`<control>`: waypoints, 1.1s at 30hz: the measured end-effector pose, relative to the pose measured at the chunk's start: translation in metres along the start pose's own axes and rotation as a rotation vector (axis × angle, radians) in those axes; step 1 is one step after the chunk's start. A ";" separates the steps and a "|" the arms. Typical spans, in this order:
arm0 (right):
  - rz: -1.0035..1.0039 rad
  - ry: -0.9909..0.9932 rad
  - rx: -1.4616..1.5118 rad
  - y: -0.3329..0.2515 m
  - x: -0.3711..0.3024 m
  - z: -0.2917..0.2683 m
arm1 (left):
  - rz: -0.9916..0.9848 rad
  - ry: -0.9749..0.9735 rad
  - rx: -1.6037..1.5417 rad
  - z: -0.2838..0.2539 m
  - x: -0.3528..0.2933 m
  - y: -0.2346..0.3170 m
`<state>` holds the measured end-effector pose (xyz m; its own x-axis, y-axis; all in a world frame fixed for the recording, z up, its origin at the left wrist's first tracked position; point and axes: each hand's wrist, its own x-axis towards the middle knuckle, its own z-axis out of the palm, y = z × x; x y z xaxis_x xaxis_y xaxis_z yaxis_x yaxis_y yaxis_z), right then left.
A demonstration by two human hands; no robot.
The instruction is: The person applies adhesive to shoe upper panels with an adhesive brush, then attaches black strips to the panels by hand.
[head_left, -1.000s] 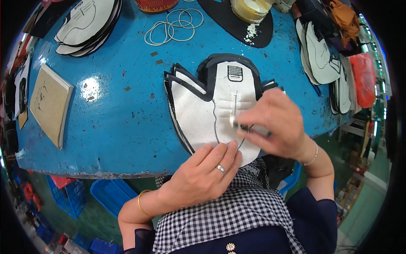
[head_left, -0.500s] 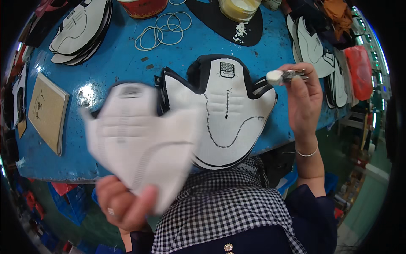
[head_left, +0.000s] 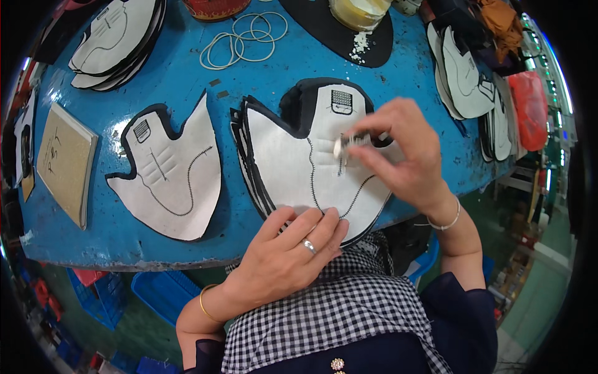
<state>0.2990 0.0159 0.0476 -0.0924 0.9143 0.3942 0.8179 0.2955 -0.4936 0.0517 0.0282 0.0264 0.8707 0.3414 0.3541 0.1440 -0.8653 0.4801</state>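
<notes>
Two hands work at the blue tabletop's point(head_left: 261, 75) near edge. Left hand point(head_left: 293, 255) lies flat, open, pinning a stack of white black-edged shoe-upper pieces point(head_left: 299, 168), overhanging that edge, its tabbed end pointing away. Right hand point(head_left: 405, 156) pinches a small brush point(head_left: 346, 144) over it. Bare tabletop separates a single matching piece point(head_left: 171, 174) leftward.

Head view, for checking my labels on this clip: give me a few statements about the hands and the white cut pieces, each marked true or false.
1. The right hand holds a small brush over the top piece of the stack. True.
2. The left hand is lifted clear of the stack. False: its fingers press on the near edge.
3. A single white piece lies apart, left of the stack. True.
4. The rubber bands lie on the single piece. False: they lie on the blue table, far side.
</notes>
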 end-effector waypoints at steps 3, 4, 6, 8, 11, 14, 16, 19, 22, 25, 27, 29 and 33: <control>-0.030 0.070 -0.068 0.008 0.010 0.001 | 0.077 -0.054 0.040 -0.003 0.003 -0.003; -0.063 0.058 -0.080 0.009 0.011 0.001 | 0.074 -0.055 0.041 -0.004 0.004 -0.003; -0.088 0.002 -0.083 0.004 0.008 -0.004 | 0.100 -0.074 0.084 -0.006 0.008 0.000; -0.115 -0.052 -0.046 -0.008 -0.001 -0.009 | 0.121 -0.085 0.126 -0.010 0.011 0.002; -0.121 -0.140 0.055 -0.012 -0.009 -0.016 | 0.128 -0.083 0.172 -0.010 0.014 0.006; 0.096 0.002 0.235 0.012 0.004 -0.028 | 0.087 -0.041 0.133 -0.009 0.018 0.004; 0.207 0.247 0.272 0.049 0.032 -0.030 | 0.079 -0.002 0.085 -0.010 0.022 0.002; 0.315 0.326 0.170 0.128 0.071 -0.035 | 0.076 -0.028 0.071 -0.019 0.023 0.000; 0.427 0.387 0.177 0.157 0.100 -0.028 | 0.179 0.068 0.069 -0.054 0.008 0.004; 0.387 0.334 -0.008 0.160 0.114 -0.022 | 0.167 0.492 0.214 -0.070 -0.025 -0.003; 0.326 0.297 -0.124 0.161 0.116 -0.020 | 0.063 0.710 0.278 -0.071 -0.044 -0.016; 0.244 0.275 -0.145 0.163 0.112 -0.022 | -0.165 0.529 0.457 -0.078 -0.057 -0.030; 0.213 0.267 -0.235 0.151 0.103 -0.034 | -0.481 0.065 0.419 -0.074 -0.057 -0.051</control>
<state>0.4322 0.1456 0.0406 0.2187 0.8350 0.5049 0.9129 0.0078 -0.4082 -0.0396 0.0799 0.0413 0.6347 0.7372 0.2316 0.6945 -0.6756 0.2474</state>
